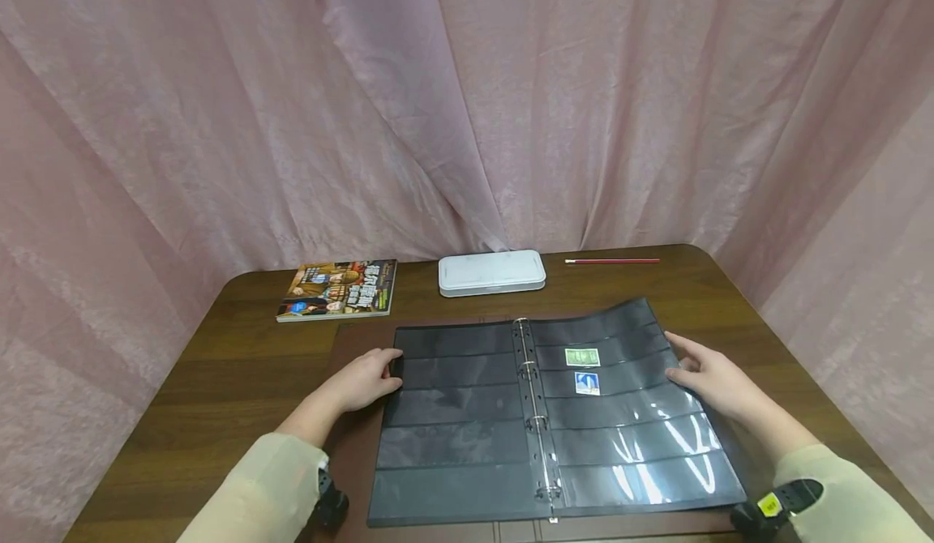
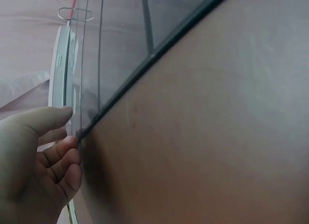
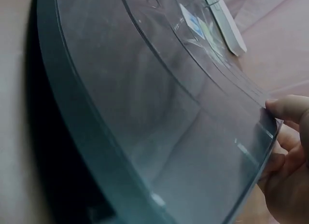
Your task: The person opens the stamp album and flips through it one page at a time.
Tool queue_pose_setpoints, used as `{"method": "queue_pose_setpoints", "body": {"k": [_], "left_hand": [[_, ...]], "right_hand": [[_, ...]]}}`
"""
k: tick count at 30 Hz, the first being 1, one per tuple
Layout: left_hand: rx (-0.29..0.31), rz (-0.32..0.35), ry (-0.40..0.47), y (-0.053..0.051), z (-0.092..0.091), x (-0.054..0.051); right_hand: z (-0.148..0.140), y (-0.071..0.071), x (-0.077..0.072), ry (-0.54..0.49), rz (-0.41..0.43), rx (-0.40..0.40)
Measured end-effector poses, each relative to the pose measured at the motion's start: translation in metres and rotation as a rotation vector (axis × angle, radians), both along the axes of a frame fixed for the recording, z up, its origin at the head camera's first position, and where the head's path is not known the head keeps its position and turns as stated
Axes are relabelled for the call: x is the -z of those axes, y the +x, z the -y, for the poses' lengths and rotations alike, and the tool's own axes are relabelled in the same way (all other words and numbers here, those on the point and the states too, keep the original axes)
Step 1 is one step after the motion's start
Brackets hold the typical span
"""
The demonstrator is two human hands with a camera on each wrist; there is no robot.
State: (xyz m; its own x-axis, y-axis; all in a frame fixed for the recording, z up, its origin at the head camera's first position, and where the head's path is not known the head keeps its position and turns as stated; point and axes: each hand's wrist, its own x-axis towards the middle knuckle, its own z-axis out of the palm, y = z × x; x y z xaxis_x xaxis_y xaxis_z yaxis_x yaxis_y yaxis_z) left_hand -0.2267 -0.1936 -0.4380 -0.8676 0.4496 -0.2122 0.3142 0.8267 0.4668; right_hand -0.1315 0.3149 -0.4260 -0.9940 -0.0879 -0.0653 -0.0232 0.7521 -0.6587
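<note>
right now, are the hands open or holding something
Left hand: at the left black page, whether gripping cannot be told.
Right hand: closed, holding the right black page.

Wooden table [image 1: 241, 348], binder [image 1: 467, 425], book [image 1: 338, 290], case [image 1: 492, 271], pencil [image 1: 616, 261]

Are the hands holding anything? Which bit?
The right hand pinches the right page by its outer edge, near the top. The left hand is at the outer edge of the left page; whether it grips is unclear.
</note>
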Motion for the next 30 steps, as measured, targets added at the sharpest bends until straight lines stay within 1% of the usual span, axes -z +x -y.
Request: {"method": "queue_pose_setpoints", "body": {"k": [4, 12, 14, 21, 27, 30], "left_hand": [[-0.004, 0.013, 0.009, -0.002, 0.0, -0.002], [-0.005, 0.027, 0.036, -0.008, 0.0, -0.009], [0.004, 0.025, 0.042, -0.008, 0.0, -0.012], [0.018, 0.01, 0.043, -0.013, -0.002, -0.025], [0.032, 0.008, 0.041, -0.019, -0.004, -0.037], [0.038, 0.011, 0.048, -0.02, -0.005, -0.044]], "right_hand": [[-0.002, 0.0, -0.01, 0.002, 0.009, -0.032], [-0.005, -0.002, -0.032, -0.062, 0.051, -0.088], [-0.006, -0.004, -0.037, -0.07, 0.061, -0.099], [-0.005, -0.007, -0.056, -0.09, 0.095, -0.118], [0.002, -0.009, -0.073, -0.14, 0.093, -0.141], [0.005, -0.01, -0.078, -0.158, 0.093, -0.143]]}}
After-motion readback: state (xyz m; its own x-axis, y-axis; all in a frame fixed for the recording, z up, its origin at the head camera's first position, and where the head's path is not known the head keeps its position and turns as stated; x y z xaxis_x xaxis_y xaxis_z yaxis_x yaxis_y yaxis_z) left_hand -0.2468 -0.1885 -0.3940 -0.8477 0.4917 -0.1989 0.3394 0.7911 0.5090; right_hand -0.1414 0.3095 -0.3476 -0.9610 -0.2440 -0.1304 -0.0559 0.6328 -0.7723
